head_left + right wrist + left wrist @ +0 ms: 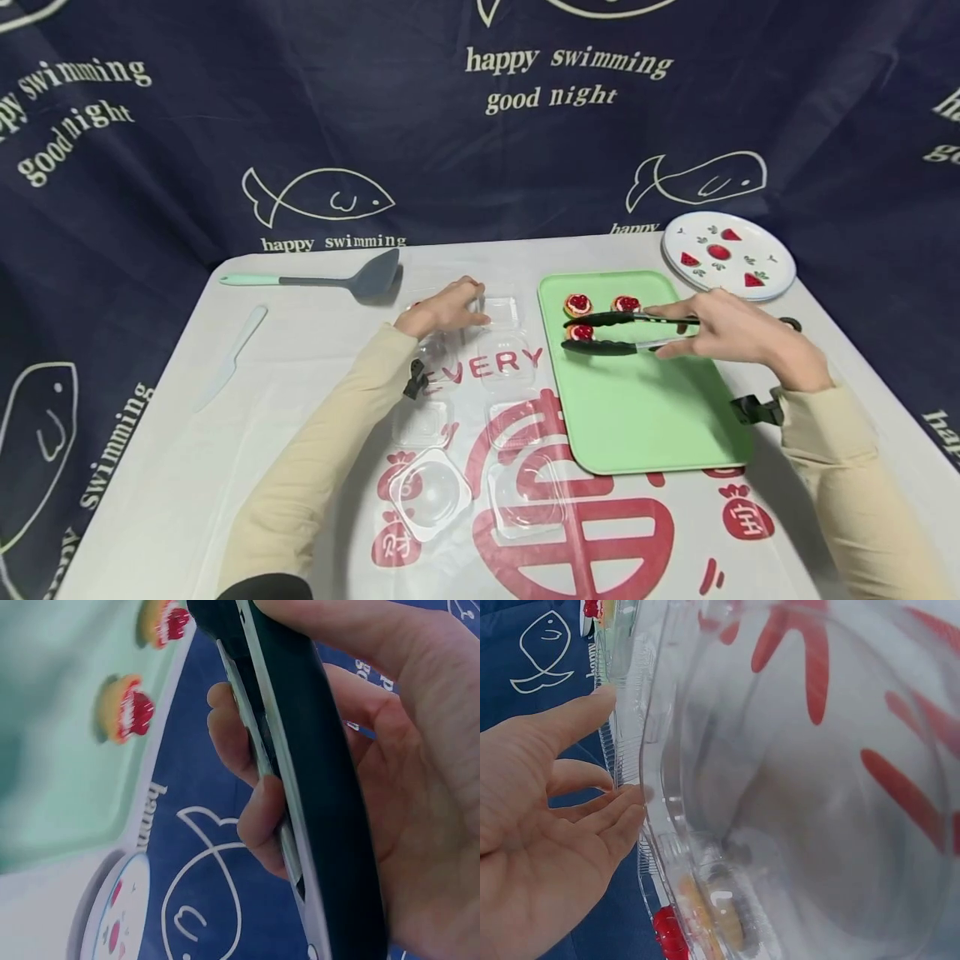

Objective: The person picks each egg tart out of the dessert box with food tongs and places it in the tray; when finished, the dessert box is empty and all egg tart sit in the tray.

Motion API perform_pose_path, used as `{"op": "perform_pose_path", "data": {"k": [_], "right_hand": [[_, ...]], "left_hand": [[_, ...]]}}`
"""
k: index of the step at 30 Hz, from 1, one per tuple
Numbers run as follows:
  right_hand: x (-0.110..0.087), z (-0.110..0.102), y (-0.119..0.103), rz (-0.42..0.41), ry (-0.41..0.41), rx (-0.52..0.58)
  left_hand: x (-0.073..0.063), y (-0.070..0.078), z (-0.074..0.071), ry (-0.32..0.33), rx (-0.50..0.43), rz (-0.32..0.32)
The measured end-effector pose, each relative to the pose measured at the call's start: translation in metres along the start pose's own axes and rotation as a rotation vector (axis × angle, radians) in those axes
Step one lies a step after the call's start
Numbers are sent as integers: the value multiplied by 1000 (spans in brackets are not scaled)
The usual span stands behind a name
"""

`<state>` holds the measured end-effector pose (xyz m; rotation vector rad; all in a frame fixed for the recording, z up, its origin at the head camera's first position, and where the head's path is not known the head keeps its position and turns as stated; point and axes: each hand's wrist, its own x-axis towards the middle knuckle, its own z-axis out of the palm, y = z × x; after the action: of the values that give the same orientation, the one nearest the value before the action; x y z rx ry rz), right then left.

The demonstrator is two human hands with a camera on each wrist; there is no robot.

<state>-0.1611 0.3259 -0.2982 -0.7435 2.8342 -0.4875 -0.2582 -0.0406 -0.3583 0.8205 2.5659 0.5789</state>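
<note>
My right hand (738, 332) grips black-and-metal tongs (600, 347) over the green tray (645, 425). The tongs' arms are spread, one on each side of a small red-topped tart (581, 332). Behind it on the tray sit two more tarts, one at the back left (577, 304) and one (626, 303) to its right. My left hand (448, 308) is at the back of the clear plastic containers (513, 421). In the left wrist view its fingertips touch a container's ridged edge (646, 802), and a red-topped tart (671, 931) shows low down, partly hidden by clear plastic.
A white plate (772, 271) with watermelon pictures stands behind the tray at the right. On the left lie a grey spatula (375, 275) with a mint handle and a pale plastic knife (234, 358). A dark blue fish-print cloth (450, 183) hangs behind the table.
</note>
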Motion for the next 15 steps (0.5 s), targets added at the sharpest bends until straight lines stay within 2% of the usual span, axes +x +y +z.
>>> {"op": "perform_pose_path", "data": {"k": [8,15], "right_hand": [[-17,10,8,1,45,-88],[-19,16,10,11,52,-87]], "left_hand": [[0,1,-1,-6,-15,-19],[1,0,0,-6,-32,-32]]}}
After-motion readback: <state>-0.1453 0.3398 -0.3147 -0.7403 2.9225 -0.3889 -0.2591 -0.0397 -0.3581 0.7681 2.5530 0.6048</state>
